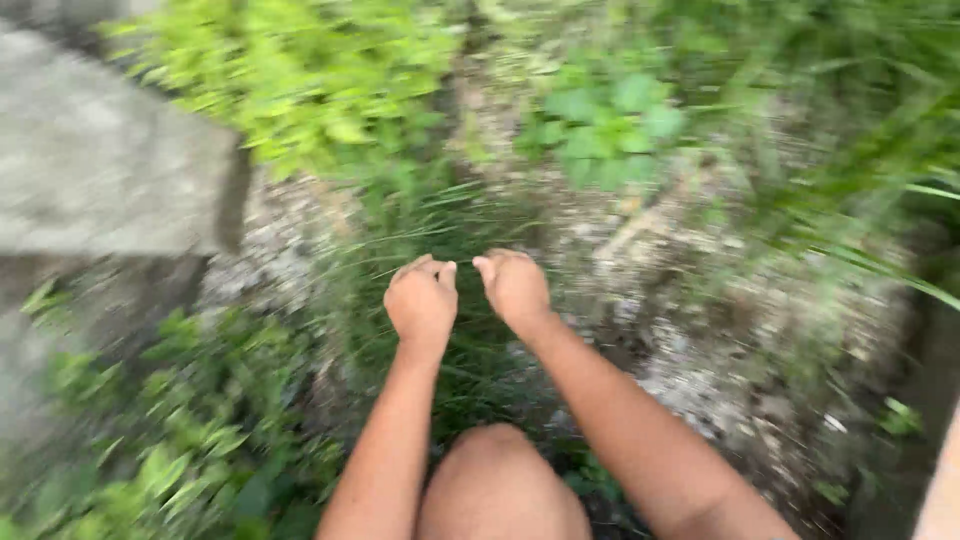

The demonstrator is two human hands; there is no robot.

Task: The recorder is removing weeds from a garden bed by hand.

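Both hands, left hand (pixel 421 300) and right hand (pixel 514 285), curled shut around long, thin, green blades of grass clump (pixel 440 225), blurred

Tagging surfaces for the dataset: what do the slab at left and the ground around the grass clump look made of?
Slab: looks like concrete or stone, grey, matt, rough, with a straight edge; blur leaves it open.
Ground: seems gravelly soil, pale speckled bits over dark earth.
Grass clump: thin green blades, plant matter; the left hand and right hand are closed at it.
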